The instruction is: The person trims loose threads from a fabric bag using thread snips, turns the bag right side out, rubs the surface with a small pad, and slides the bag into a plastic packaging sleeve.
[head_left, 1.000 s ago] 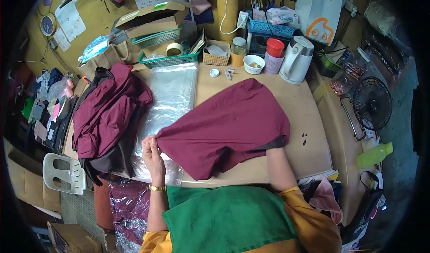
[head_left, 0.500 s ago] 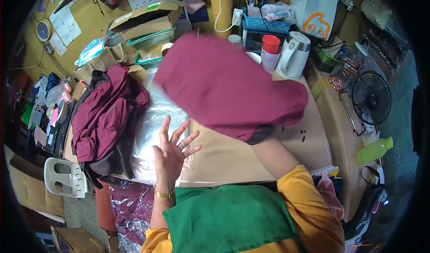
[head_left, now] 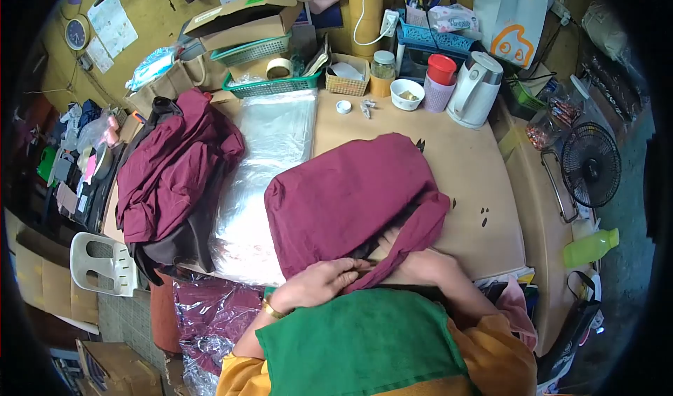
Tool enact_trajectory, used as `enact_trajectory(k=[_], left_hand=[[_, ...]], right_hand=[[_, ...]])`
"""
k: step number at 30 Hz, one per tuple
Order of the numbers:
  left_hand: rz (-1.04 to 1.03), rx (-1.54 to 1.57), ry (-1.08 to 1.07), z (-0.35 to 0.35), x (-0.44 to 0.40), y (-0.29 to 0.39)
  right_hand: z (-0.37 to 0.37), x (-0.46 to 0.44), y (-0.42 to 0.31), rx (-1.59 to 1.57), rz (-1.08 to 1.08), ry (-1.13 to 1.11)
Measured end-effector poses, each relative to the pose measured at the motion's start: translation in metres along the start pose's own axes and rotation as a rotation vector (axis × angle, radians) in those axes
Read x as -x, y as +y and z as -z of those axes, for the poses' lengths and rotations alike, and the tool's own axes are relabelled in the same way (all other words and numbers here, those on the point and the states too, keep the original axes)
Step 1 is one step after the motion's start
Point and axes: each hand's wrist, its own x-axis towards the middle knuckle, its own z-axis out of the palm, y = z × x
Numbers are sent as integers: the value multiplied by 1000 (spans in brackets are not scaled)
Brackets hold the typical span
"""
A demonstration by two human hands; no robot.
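Note:
A maroon cloth piece (head_left: 350,185) with a dark inner side lies over the front middle of the table, its right part a narrow strip curving down to the front edge. My left hand (head_left: 319,282) pinches the cloth's lower edge near the table front. Close by on the right, my right hand (head_left: 413,261) is partly under the strip, its fingers at the opening and partly hidden by cloth. To the left, a crumpled maroon and black garment pile (head_left: 175,171) rests beside a stack of clear plastic bags (head_left: 275,136).
Along the back stand a green basket (head_left: 270,87), a wicker basket (head_left: 346,80), a jar, a white bowl (head_left: 407,94), a red-lidded cup (head_left: 439,79) and a kettle (head_left: 475,91). A fan (head_left: 591,163) and a green bottle (head_left: 591,247) are at the right. A white stool (head_left: 104,264) stands left.
The maroon cloth was swung up and turned, then came down on the table closer to me. My left hand let go, opened, and now holds its lower edge beside my right hand.

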Motion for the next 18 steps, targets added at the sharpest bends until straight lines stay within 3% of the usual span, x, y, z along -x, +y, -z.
enact_trajectory(k=[2, 4, 5, 6, 8, 9, 10, 11, 12, 14, 15, 18], left_hand=[[-13, -162, 79, -11, -5, -16], [41, -410, 313, -16, -3, -17], [92, -532, 299, -16, -7, -13], [86, -529, 294, -19, -12, -14], [149, -794, 421, -22, -24, -24], [166, -850, 472, -20, -32, -42], [203, -935, 542, -17, -38, -55], [263, -931, 583, -10, -39, -60], [325, -927, 625, 0, -39, -63], [351, -958, 858, 19, -29, -80], [397, -862, 809, 31, -20, -78], [457, -575, 786, 50, -7, -27]], right_hand=[[58, 33, 2, -363, 354, -201], [80, 36, 0, -531, 250, -87], [86, 35, -1, -683, 155, 17], [82, 16, -11, -586, 174, 260], [42, -38, 2, -646, 296, 170], [12, -65, 8, -627, 397, 237], [-1, -80, 7, -511, 250, 213], [-20, -94, 8, -258, 177, 434], [-18, -97, 7, -259, 187, 434], [-6, -109, 12, -333, -264, 391], [8, -112, 22, -291, -344, 191], [46, -93, -1, -101, -220, 142]])
